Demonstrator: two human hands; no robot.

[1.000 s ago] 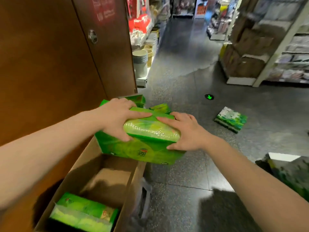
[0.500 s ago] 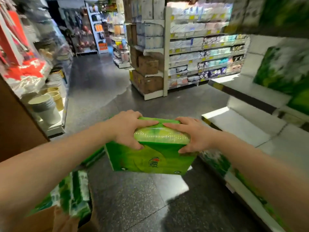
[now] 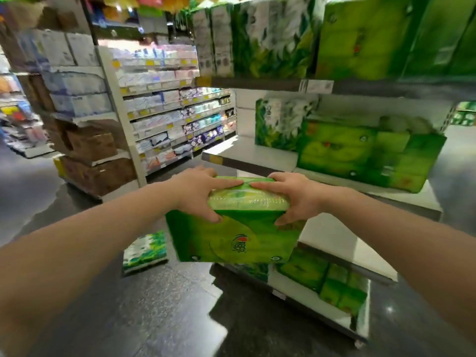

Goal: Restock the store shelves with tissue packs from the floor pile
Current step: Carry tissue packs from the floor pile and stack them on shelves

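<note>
No legible text or labels

My left hand [image 3: 198,194] and right hand [image 3: 296,197] cover the top corners of the tissue pack [image 3: 231,240], its far side is out of my sight, and the small print by its red logo is too fine to read. Both my forearms run off the bottom and side edges, and the packs on the upper shelf [image 3: 257,83] are smeared by blur and cut by the top edge, so I can't make out any labels. The aisle shelves [image 3: 167,119] behind are too small and soft to tell what they hold, and the pack on the floor [image 3: 144,251] is blurred, partly behind my left arm.
</note>
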